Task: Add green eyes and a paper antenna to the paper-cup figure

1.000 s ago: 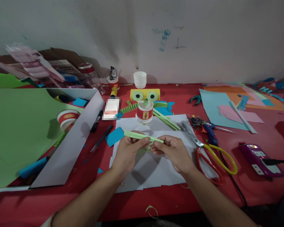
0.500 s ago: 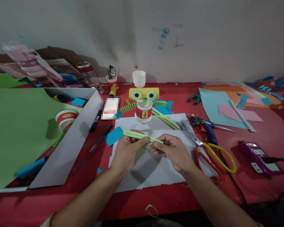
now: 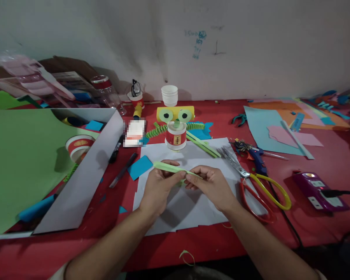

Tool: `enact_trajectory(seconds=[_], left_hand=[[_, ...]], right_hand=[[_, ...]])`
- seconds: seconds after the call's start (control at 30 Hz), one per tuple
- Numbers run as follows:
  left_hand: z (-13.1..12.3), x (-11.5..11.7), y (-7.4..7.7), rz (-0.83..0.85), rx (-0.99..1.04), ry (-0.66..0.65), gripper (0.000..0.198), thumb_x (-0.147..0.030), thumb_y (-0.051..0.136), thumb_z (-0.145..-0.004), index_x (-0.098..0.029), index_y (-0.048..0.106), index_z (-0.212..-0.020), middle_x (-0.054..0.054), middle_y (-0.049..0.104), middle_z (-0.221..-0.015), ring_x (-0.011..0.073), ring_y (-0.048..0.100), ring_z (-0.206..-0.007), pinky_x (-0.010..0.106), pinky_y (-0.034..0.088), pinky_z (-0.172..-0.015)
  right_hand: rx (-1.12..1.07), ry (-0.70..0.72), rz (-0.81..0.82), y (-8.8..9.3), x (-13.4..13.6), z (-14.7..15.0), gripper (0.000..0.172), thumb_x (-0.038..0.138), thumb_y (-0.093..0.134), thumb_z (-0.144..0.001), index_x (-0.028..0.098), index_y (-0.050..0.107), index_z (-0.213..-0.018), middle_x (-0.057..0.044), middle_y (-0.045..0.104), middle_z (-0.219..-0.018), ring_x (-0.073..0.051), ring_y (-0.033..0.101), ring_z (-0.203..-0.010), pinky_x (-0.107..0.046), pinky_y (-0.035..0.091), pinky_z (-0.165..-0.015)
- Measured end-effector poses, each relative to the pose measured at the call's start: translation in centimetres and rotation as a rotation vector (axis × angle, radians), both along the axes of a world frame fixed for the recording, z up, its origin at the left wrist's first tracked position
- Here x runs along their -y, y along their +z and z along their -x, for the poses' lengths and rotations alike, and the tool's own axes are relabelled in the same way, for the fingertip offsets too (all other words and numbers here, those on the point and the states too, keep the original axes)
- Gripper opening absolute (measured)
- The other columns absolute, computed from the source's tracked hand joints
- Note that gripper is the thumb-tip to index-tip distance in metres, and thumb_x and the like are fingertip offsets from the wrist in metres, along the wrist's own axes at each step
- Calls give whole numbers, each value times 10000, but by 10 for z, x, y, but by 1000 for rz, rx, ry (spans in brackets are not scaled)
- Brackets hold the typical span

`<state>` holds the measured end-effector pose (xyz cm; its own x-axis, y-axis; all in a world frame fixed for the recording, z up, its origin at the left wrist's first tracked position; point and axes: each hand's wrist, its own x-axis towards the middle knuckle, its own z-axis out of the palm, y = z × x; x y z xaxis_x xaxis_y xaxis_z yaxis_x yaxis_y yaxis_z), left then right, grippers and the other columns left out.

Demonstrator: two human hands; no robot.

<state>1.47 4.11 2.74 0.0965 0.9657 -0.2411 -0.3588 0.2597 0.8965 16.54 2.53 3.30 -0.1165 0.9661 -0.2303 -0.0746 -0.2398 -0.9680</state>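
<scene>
Between my two hands is a folded light-green paper strip [image 3: 167,167], raised over a white paper sheet [image 3: 189,206]. My left hand [image 3: 160,184] pinches it near the middle, thumb on top. My right hand [image 3: 207,182] grips its right end, the thumbs almost meeting. Just beyond stands a red and white paper cup [image 3: 175,136] with green pleated paper arms [image 3: 195,126] at its sides. Behind it lies a yellow paper roll [image 3: 175,111] with round green eyes. More green strips [image 3: 204,144] rest on the sheet's far edge.
To the right lie large scissors [image 3: 245,175], a blue glue gun [image 3: 259,159] and a purple power socket [image 3: 321,192] with a cable. On the left are markers [image 3: 123,170], a blue paper square [image 3: 140,167] and a white-sided box [image 3: 84,182]. Stacked white cups [image 3: 169,95] stand near the wall.
The strip has turned slightly in my fingers and looks flatter, pressed together. My right thumb has shifted a little left toward the left one. The view has moved slightly.
</scene>
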Motion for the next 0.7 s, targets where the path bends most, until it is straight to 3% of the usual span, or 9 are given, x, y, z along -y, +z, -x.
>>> enact_trajectory(seconds=[0.27, 0.4, 0.57, 0.7], left_hand=[[4, -4, -1, -36, -8, 49, 236, -186, 801, -608, -150, 636, -773, -31, 633, -647, 93, 583, -625, 208, 457, -609], [2, -4, 0, -28, -19, 14, 177, -189, 794, -620, -141, 660, -724, -19, 639, -639, 96, 577, -625, 206, 446, -600], [3, -3, 3, -9, 10, -96, 125, -212, 766, -662, -138, 679, -712, 0, 644, -629, 105, 586, -632, 210, 442, -609], [10, -8, 5, 75, 25, -85, 152, -212, 781, -628, -138, 714, -742, 4, 646, -605, 104, 602, -604, 199, 442, -593]], right_hand=[[70, 48, -43, -2, -1, -5, 194, 344, 693, -747, 183, 593, -787, 8, 660, -692, -131, 635, -633, -240, 481, -591], [118, 26, -149, 0, 2, -4, 279, 264, 735, -701, 203, 587, -930, 7, 650, -837, -123, 598, -710, -231, 476, -620], [30, -29, -114, 1, 1, -1, 175, 336, 683, -754, 176, 642, -812, 7, 637, -660, -126, 600, -617, -258, 507, -604], [-9, -75, -63, 2, -2, -3, 187, 332, 723, -702, 170, 650, -759, 18, 625, -601, -111, 579, -554, -242, 483, -551]])
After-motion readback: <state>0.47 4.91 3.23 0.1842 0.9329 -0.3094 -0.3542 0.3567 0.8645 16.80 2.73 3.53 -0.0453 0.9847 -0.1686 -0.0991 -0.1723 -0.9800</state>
